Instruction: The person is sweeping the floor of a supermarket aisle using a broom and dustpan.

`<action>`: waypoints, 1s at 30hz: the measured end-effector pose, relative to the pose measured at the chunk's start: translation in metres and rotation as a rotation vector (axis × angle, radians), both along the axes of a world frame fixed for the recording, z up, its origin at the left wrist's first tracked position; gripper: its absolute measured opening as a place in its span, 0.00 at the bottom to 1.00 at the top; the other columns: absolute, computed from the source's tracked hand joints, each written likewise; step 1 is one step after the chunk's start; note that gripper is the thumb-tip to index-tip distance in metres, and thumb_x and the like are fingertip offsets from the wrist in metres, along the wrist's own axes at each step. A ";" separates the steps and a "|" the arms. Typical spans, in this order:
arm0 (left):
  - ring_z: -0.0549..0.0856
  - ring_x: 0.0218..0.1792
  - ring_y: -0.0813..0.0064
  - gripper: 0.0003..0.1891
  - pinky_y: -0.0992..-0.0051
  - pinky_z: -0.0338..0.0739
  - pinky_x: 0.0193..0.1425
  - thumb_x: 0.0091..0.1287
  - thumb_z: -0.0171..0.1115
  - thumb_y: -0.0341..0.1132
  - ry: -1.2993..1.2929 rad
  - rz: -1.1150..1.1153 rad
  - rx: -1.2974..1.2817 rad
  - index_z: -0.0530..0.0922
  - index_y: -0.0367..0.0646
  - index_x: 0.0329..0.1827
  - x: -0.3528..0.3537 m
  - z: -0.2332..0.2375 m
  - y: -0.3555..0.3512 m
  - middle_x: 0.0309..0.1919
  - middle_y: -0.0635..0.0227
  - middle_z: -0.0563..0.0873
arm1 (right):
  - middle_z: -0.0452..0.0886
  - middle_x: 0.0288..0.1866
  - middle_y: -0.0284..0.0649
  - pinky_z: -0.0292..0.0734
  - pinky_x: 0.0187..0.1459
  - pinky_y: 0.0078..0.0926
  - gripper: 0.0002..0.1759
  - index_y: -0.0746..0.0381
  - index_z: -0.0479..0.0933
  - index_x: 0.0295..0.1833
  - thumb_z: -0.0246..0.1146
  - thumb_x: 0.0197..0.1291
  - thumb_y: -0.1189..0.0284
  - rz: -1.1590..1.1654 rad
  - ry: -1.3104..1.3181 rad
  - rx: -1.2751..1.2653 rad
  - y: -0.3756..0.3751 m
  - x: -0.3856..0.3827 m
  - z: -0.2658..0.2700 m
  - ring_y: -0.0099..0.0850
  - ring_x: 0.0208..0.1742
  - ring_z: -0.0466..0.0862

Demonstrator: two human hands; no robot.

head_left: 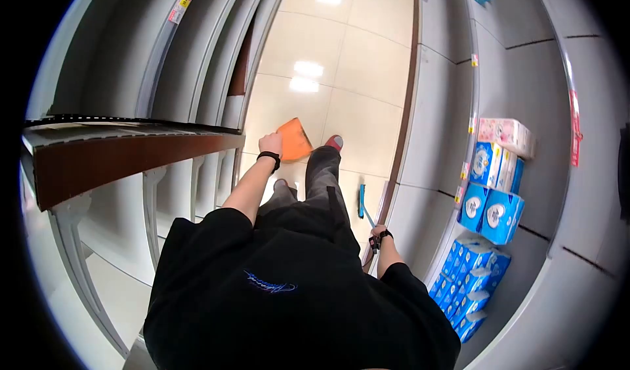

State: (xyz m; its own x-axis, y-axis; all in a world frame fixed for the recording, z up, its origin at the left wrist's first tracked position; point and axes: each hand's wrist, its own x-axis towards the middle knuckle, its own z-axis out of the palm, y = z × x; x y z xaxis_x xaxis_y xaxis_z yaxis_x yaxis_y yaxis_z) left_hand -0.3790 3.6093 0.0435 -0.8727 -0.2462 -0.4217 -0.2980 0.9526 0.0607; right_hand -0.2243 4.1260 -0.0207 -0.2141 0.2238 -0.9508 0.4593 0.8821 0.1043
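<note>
My left hand (271,144) is closed on the near edge of a flat, four-sided orange piece (294,140) with a dark streak along its right side. It is held out over the tiled floor, ahead of my left foot. Low at my right side, my right hand (378,231) grips the thin blue handle of a tool with a narrow, bar-shaped blue head (361,201). That head points forward, over the floor beside my right leg. Dark bands circle both wrists.
Grey shelves (190,61) with a brown-edged end panel (125,166) rise close on my left. Along the right-hand shelving (433,147) stand blue packs (489,212), a pink pack (505,135) and more blue packs (469,284). Between them, the shiny tiled aisle (335,48) runs forward.
</note>
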 end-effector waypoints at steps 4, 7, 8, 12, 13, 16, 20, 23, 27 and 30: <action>0.87 0.37 0.61 0.07 0.64 0.82 0.39 0.61 0.55 0.29 -0.012 0.033 -0.023 0.79 0.44 0.40 -0.048 -0.005 0.001 0.34 0.59 0.87 | 0.81 0.30 0.40 0.76 0.25 0.35 0.13 0.61 0.77 0.42 0.59 0.49 0.72 -0.106 0.090 -0.069 0.027 -0.056 -0.065 0.35 0.25 0.81; 0.87 0.36 0.61 0.08 0.64 0.82 0.39 0.62 0.53 0.29 -0.018 -0.009 -0.080 0.79 0.46 0.41 -0.081 0.000 -0.004 0.33 0.60 0.86 | 0.81 0.27 0.43 0.76 0.24 0.35 0.15 0.63 0.77 0.44 0.59 0.48 0.73 -0.188 0.229 -0.122 0.016 -0.131 -0.048 0.35 0.25 0.81; 0.87 0.36 0.62 0.08 0.64 0.82 0.39 0.63 0.53 0.30 -0.012 0.003 -0.079 0.79 0.47 0.41 -0.096 0.006 -0.006 0.33 0.60 0.86 | 0.79 0.23 0.43 0.74 0.21 0.34 0.17 0.63 0.75 0.47 0.56 0.49 0.75 -0.209 0.271 -0.163 0.025 -0.153 -0.062 0.35 0.21 0.79; 0.86 0.34 0.60 0.07 0.61 0.81 0.36 0.64 0.52 0.31 -0.012 -0.011 -0.091 0.77 0.47 0.43 -0.142 -0.011 -0.010 0.29 0.61 0.85 | 0.76 0.20 0.45 0.71 0.16 0.33 0.22 0.62 0.72 0.55 0.50 0.51 0.78 -0.283 0.387 -0.156 0.035 -0.255 -0.057 0.35 0.16 0.76; 0.86 0.33 0.57 0.06 0.58 0.80 0.36 0.63 0.52 0.29 0.028 -0.004 -0.054 0.75 0.46 0.41 -0.149 -0.013 -0.010 0.29 0.59 0.84 | 0.77 0.21 0.46 0.71 0.17 0.34 0.24 0.61 0.72 0.56 0.48 0.51 0.78 -0.295 0.384 -0.143 0.038 -0.278 -0.056 0.36 0.17 0.77; 0.85 0.29 0.57 0.06 0.59 0.79 0.31 0.64 0.51 0.31 0.055 -0.081 -0.061 0.75 0.45 0.41 -0.182 -0.010 -0.003 0.27 0.58 0.83 | 0.80 0.28 0.49 0.75 0.24 0.37 0.25 0.56 0.71 0.58 0.48 0.52 0.78 -0.201 0.415 -0.066 0.029 -0.357 -0.037 0.41 0.24 0.80; 0.85 0.28 0.61 0.06 0.61 0.78 0.30 0.65 0.52 0.34 -0.002 -0.152 -0.145 0.76 0.47 0.40 -0.224 -0.027 0.007 0.24 0.62 0.84 | 0.80 0.32 0.52 0.77 0.31 0.41 0.22 0.63 0.72 0.55 0.49 0.52 0.78 -0.067 0.419 -0.079 0.039 -0.434 -0.095 0.44 0.30 0.82; 0.85 0.27 0.60 0.06 0.62 0.79 0.30 0.65 0.51 0.33 -0.060 -0.186 -0.145 0.76 0.46 0.41 -0.255 -0.024 0.006 0.25 0.61 0.83 | 0.81 0.34 0.56 0.77 0.33 0.43 0.19 0.68 0.74 0.49 0.48 0.51 0.78 0.133 0.505 -0.174 0.047 -0.467 -0.177 0.46 0.33 0.82; 0.85 0.29 0.59 0.05 0.62 0.79 0.32 0.64 0.52 0.31 -0.067 -0.155 -0.151 0.75 0.45 0.40 -0.256 -0.020 0.014 0.26 0.60 0.84 | 0.78 0.50 0.61 0.74 0.55 0.44 0.22 0.67 0.73 0.54 0.53 0.52 0.72 0.157 0.356 -0.171 -0.058 -0.487 -0.116 0.54 0.55 0.77; 0.86 0.29 0.58 0.06 0.61 0.80 0.30 0.63 0.53 0.31 -0.125 -0.121 -0.151 0.74 0.46 0.42 -0.257 -0.015 0.016 0.26 0.60 0.84 | 0.77 0.51 0.61 0.73 0.56 0.45 0.21 0.67 0.73 0.54 0.54 0.53 0.73 0.130 0.386 -0.233 -0.116 -0.466 -0.107 0.55 0.56 0.76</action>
State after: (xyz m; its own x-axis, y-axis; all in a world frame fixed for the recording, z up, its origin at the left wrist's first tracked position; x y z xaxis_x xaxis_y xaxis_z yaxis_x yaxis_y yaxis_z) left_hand -0.6360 3.6254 0.0287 -0.8428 -0.2117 -0.4949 -0.1775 0.9773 -0.1159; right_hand -0.6898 4.0096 -0.1280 -0.5738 -0.0385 -0.8181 0.3094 0.9147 -0.2601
